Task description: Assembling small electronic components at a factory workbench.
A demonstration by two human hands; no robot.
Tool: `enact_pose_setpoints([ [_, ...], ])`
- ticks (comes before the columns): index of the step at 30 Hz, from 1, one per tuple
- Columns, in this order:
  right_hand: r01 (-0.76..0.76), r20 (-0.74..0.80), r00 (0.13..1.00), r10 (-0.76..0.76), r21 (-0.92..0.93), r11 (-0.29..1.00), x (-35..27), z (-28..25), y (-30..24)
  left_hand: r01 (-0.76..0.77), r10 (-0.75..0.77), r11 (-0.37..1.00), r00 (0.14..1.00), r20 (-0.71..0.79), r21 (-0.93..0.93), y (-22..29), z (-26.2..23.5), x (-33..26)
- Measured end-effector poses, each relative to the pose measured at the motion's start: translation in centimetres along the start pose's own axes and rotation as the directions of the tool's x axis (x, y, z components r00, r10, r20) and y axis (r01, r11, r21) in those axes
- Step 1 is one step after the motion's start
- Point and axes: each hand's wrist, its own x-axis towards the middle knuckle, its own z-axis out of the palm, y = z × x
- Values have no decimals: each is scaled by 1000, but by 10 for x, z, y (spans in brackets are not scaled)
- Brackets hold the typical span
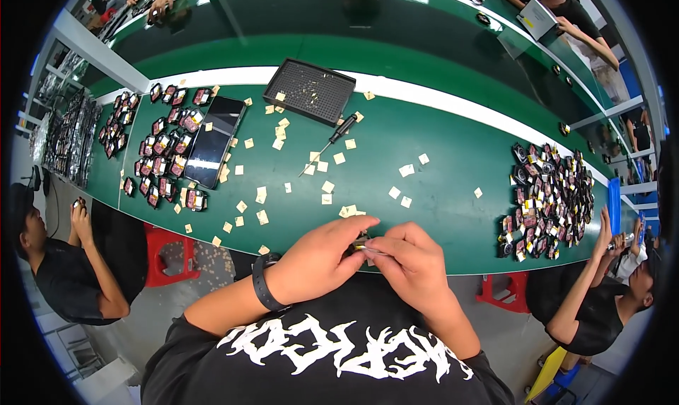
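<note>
My left hand [318, 255] and my right hand [414, 260] meet at the near edge of the green bench. Between the fingertips of my left hand is a small dark part [361, 239], mostly covered by the fingers. The right thumb and forefinger are pinched beside it, on a thin pale sliver [375, 251] whose kind I cannot make out. Just beyond the hands lie small cream square pieces [348, 211]. A screwdriver [344, 127] with a black handle rests farther off, its shaft pointing toward the near left.
A black tray [309, 90] with small bits stands at the back. Left of centre lies a dark phone-like slab [216, 142], beside rows of small black modules [161, 145]. A heap of similar modules [548, 200] covers the right end. Co-workers [78, 263] sit on both sides.
</note>
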Motion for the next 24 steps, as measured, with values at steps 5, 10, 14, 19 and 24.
enact_pose_setpoints([
  [5, 212, -50, 973, -224, -184, 960, -5, -1, 7, 230, -213, 835, 973, 93, -499, -20, 6, -3],
  [10, 339, 8, 933, -359, -350, 873, -12, 5, 14, 231, -239, 719, 968, 79, -655, -20, 9, -1],
  [14, 170, 57, 985, -164, -142, 975, -6, 3, -1, 227, -255, 809, 967, 25, -542, -19, 6, 0],
  [19, -304, 95, 952, 290, 242, 921, -15, -7, -10, 163, -189, 915, 981, -35, -368, -6, 2, -2],
  [24, -516, 220, 843, 492, 590, 621, -13, 2, -13, -106, 117, 992, 972, -203, 62, -1, 3, 3],
])
